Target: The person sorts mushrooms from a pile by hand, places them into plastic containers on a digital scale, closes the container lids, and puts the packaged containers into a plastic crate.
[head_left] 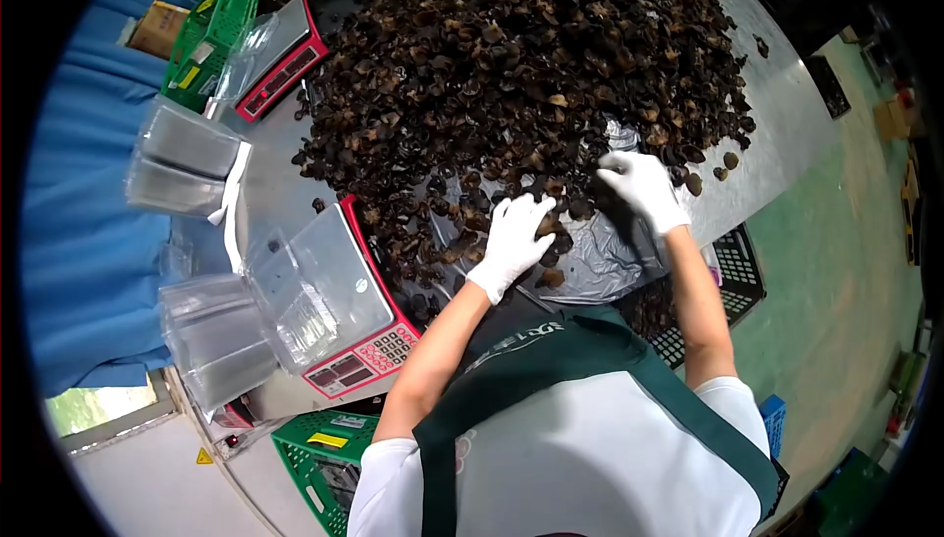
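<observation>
1. Dark pieces (511, 65) lie in a big pile on the bench (787, 75)
2. Left hand (516, 242), in white glove, is at the near edge of the pile, its fingers spread
3. Right hand (639, 183) is near the silver plastic (595, 264), fingers bent; whether it pinches something, I cannot tell
4. Red scale (334, 262) is left of both hands

My left hand (516, 238) is palm down over the near side of the bench (782, 109), fingers spread and thumb out. My right hand (639, 186) reaches farther from the near edge, fingers bent leftward; whether they close, I can't tell. Both forearms are bare.
</observation>
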{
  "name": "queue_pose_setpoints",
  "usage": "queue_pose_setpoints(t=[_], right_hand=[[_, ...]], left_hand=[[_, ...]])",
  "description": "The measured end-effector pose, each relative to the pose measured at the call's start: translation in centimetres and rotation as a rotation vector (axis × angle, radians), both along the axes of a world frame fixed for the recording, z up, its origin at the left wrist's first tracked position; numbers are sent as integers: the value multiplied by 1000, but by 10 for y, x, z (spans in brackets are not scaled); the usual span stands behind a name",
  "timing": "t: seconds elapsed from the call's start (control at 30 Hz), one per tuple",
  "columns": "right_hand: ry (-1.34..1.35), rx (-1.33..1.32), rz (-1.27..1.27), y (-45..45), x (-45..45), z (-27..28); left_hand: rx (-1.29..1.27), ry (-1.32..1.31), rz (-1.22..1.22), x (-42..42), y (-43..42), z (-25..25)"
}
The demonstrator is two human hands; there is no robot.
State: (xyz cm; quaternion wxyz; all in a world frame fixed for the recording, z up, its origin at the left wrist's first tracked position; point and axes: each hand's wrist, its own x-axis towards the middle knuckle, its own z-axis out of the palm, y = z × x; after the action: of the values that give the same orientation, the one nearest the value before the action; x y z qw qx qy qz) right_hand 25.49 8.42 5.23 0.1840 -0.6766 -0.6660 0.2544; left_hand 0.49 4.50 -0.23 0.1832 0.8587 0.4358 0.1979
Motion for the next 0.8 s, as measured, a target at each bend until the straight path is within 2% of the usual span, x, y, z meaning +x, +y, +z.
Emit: queue_pose_setpoints(t=[0.07, 0.17, 0.2, 0.3, 0.37, 0.47, 0.57, 0.6, 0.63, 0.73, 0.8], right_hand=[[-29, 130, -11, 23, -34, -24], [-68, 378, -63, 50, -67, -53], [-160, 334, -63, 56, -74, -55], [-122, 163, -23, 61, -73, -55], [127, 170, -42, 57, -59, -59], [289, 73, -81, 41, -33, -45], [288, -141, -25, 21, -9, -29], [297, -296, -29, 18, -6, -24], [339, -242, 9, 12, -5, -13], [352, -32, -61, 24, -9, -26], [183, 163, -44, 42, -20, -34]], left_hand=[[64, -153, 43, -13, -7, 12], [15, -284, 135, -39, -16, 22], [33, -269, 212, -45, -23, 27], [-28, -293, 347, -62, -33, 26], [-78, -331, 344, -63, -38, 25], [-63, -190, 317, -56, -45, 11], [-70, -199, 328, -46, -46, 6], [-75, -231, 324, -44, -44, 8], [-86, -263, 320, -42, -43, 10], [-32, -279, 292, -43, -41, 12], [-32, -284, 294, -44, -41, 16]])
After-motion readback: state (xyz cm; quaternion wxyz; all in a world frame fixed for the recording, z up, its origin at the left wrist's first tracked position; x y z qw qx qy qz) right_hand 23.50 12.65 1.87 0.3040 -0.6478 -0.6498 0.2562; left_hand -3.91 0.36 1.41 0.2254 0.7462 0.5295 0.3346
